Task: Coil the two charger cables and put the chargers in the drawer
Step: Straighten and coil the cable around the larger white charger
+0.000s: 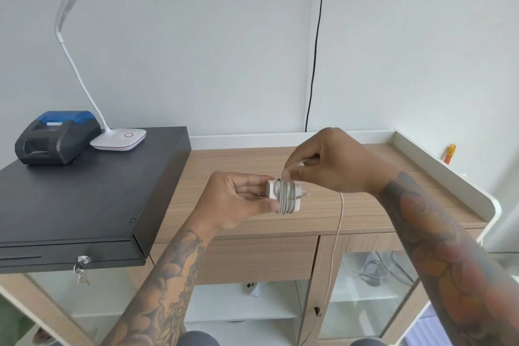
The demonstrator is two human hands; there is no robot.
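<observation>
Above the desk (238, 160), left hand (238, 199) grips the charger (283, 196); right hand (331, 161) pinches its cable (338, 233)

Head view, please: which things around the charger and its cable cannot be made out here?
- Cable free end: drops below the counter edge, too thin to follow.
- Charger left side and prongs: covered by the left hand.
- Pinch point: hidden under the right hand fingers.
- Second charger: not visible.
- Wooden drawer contents: front closed.
</observation>
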